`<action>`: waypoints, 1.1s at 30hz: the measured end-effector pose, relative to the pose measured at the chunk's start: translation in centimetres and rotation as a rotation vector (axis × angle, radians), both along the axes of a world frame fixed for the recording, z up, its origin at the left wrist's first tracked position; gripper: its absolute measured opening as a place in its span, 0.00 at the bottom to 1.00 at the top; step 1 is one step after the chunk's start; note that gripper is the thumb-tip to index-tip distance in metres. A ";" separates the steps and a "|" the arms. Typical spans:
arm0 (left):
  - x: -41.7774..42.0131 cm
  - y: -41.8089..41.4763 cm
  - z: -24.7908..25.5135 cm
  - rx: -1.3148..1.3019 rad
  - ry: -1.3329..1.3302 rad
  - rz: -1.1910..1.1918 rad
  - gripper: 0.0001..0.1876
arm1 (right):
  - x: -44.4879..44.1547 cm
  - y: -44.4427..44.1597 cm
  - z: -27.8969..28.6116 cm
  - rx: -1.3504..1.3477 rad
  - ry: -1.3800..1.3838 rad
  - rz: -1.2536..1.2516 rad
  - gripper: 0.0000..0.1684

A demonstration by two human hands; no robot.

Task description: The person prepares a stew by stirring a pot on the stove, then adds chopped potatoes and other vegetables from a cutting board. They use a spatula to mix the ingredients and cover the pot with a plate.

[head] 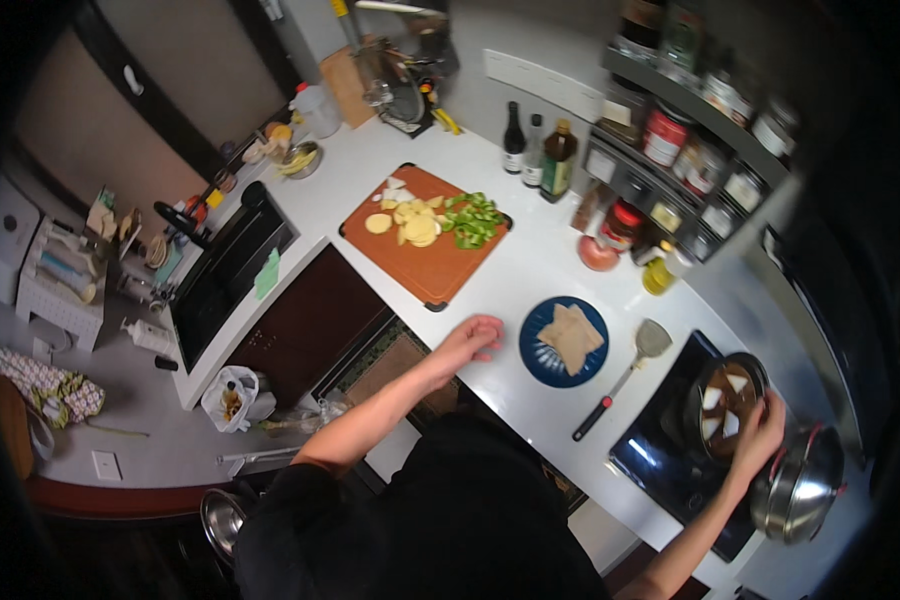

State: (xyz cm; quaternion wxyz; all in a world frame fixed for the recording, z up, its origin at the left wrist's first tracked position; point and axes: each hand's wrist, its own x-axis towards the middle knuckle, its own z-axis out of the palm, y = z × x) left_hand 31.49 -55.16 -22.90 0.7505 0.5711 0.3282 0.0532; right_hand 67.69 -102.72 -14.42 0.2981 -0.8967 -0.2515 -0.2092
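My left hand (471, 345) hovers over the front edge of the white counter, fingers loosely curled and holding nothing visible. To its right is a blue plate (529, 346) bearing pale, flat, folded pieces of food (572, 337). My right hand (765, 431) is at the right rim of a dark pot (696, 420) on the black cooktop (645, 465). Its fingertips reach over the rim; whether they pinch anything is hidden. Several white wedges (736, 382) sit in brown liquid in the pot. A spatula (619, 390) with a black handle lies between plate and cooktop.
An orange cutting board (401, 262) carries sliced potato (420, 225), chopped green pepper (474, 221) and white pieces (396, 191). Bottles (559, 161) and a spice rack (664, 172) line the wall. A steel pot (799, 487) stands beside the cooktop. At left is a black sink (229, 266).
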 end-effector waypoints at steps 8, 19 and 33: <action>-2.9 28.8 -12.6 0.971 0.261 0.339 0.25 | -10.7 6.5 1.5 0.006 0.334 -0.042 0.11; 3.1 53.3 -13.8 1.133 0.722 -0.008 0.40 | -21.4 11.1 1.3 -0.182 0.533 -0.188 0.16; 7.0 54.4 -12.4 1.233 0.769 -0.421 0.28 | -22.5 17.6 2.3 -0.296 0.586 -0.264 0.15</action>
